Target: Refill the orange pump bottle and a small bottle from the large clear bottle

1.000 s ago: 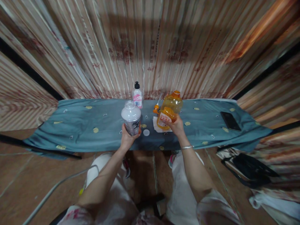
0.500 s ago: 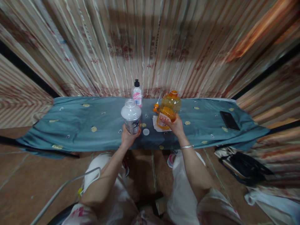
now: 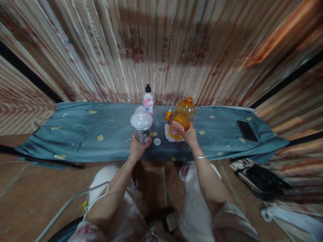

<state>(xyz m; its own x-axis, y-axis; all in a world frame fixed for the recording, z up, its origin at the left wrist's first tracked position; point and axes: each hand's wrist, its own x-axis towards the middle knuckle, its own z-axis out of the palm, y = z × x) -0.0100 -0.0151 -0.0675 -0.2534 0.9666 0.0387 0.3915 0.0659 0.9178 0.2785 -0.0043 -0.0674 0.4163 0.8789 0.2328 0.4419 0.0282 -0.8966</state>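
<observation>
My left hand (image 3: 138, 148) is wrapped round the lower part of a clear plastic bottle (image 3: 141, 121), which has no cap and dark lettering on its label. My right hand (image 3: 189, 134) grips an amber bottle (image 3: 183, 112) low on its side; it is uncapped, tilted to the right and holds orange liquid. Under that bottle lies a white tissue (image 3: 167, 133). An orange pump top (image 3: 168, 115) with a pale tube rests just left of the amber bottle. Between my hands a round white cap (image 3: 157, 142) lies flat on the cloth.
A small clear bottle with a black top (image 3: 148, 102) stands at the back of the table, whose cover is a teal patterned cloth (image 3: 83, 134). Toward the right end lies a black phone (image 3: 247, 131). A striped curtain (image 3: 156, 50) hangs behind. A black bag (image 3: 264, 179) is below right.
The view has shifted very slightly. Both hands keep their hold on the two bottles, with no clear movement of either.
</observation>
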